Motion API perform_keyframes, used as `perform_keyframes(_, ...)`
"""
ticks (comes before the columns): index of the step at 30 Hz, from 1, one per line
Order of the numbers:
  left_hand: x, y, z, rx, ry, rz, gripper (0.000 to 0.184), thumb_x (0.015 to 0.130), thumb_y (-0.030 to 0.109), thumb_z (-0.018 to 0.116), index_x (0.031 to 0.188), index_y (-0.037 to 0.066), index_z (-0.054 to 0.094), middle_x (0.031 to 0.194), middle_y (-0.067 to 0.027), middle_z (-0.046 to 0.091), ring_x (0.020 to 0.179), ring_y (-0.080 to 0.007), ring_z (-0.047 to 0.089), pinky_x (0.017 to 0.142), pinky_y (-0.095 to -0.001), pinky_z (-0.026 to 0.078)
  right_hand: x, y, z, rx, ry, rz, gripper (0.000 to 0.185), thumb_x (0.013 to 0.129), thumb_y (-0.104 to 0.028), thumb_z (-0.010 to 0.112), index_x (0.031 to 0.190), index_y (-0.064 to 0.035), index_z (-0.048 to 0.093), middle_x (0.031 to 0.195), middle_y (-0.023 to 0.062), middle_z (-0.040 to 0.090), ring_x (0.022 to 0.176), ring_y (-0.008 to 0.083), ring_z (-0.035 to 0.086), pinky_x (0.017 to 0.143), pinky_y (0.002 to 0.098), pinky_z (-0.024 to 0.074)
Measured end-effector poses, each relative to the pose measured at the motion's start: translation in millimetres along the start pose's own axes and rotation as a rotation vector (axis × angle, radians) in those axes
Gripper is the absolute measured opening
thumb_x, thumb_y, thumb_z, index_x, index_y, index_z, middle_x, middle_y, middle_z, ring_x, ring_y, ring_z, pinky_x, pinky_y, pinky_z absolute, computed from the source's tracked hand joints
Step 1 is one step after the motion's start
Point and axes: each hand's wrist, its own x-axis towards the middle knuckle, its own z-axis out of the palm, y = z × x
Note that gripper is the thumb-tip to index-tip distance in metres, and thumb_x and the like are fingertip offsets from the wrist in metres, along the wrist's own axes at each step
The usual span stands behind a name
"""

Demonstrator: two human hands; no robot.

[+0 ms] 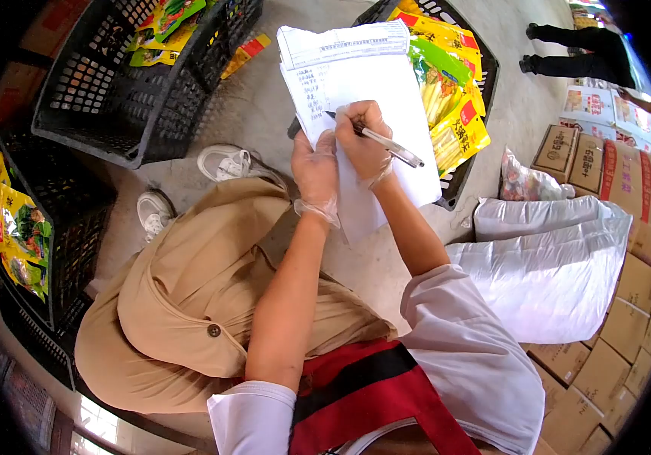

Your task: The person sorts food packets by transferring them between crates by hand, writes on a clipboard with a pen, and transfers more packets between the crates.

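My left hand (316,168), in a clear thin glove, grips the lower left edge of a stack of paper sheets (386,91). A dark object peeks out behind the stack beside that hand. My right hand (363,140), gloved the same way, is closed around a pen (394,145) with its tip on the top sheet. A column of handwritten lines runs down the sheet's left side, and a printed form shows at the top. Behind the papers stands a black crate with yellow and green food packets (454,140).
A black plastic crate (94,140) with packets stands at upper left, another black crate (83,235) at far left. A silvery-white bag (545,265) lies to the right, near stacked cardboard boxes (591,379). Another person's dark-clothed legs (579,57) show at upper right.
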Motion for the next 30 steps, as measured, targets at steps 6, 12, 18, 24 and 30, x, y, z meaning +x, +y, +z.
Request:
perform_keyframes(6,-1.0,3.2,1.1,0.025,0.0,-0.001,0.023,0.087,0.005,0.05,0.109,-0.003,0.05,0.098,-0.0068,0.057,0.084,-0.0126,0.053,0.073,-0.024,0.044,0.8,7.7,1.2,0.049,-0.016,-0.023,0.014,0.075,0.0,0.06,0.082,-0.0032,0.047,0.067,0.0043,0.057,0.059,0.007,0.053,0.054,0.0232,0.0458)
perform_keyframes(12,1.9,-0.1,-0.3,0.017,-0.011,-0.007,0.024,0.087,0.005,0.05,0.109,-0.003,0.05,0.099,-0.0067,0.057,0.085,-0.0128,0.053,0.074,-0.024,0.044,0.6,1.6,2.9,0.055,-0.005,-0.028,0.013,0.077,0.001,0.06,0.079,-0.0045,0.049,0.063,-0.0016,0.052,0.057,0.0022,0.046,0.05,0.0196,0.0401)
perform_keyframes(18,2.2,-2.7,-1.2,0.033,-0.008,0.022,0.022,0.087,0.004,0.05,0.108,-0.003,0.05,0.098,-0.0064,0.057,0.085,-0.0128,0.053,0.075,-0.0246,0.044,0.6,5.5,2.3,0.026,0.017,-0.073,0.013,0.077,0.0,0.06,0.079,-0.0047,0.049,0.063,-0.0012,0.052,0.057,0.002,0.045,0.051,0.0193,0.0399)
perform_keyframes(24,-0.5,1.2,-0.8,-0.009,-0.022,0.005,0.02,0.087,0.004,0.05,0.106,-0.003,0.051,0.098,-0.0059,0.057,0.085,-0.012,0.052,0.074,-0.0244,0.044,0.2,-0.7,1.4,0.035,0.011,-0.033,0.013,0.077,0.0,0.061,0.079,-0.0045,0.049,0.063,-0.0005,0.052,0.056,0.0026,0.044,0.05,0.0196,0.0394)
perform_keyframes(30,1.2,-1.1,0.1,-0.034,-0.023,0.02,0.02,0.087,0.005,0.05,0.105,-0.002,0.051,0.097,-0.0057,0.057,0.084,-0.0119,0.052,0.074,-0.0242,0.043,0.5,2.0,-0.4,0.001,-0.016,-0.048,0.015,0.075,-0.002,0.062,0.08,-0.0049,0.048,0.066,0.0032,0.057,0.058,0.0068,0.053,0.053,0.023,0.0457)
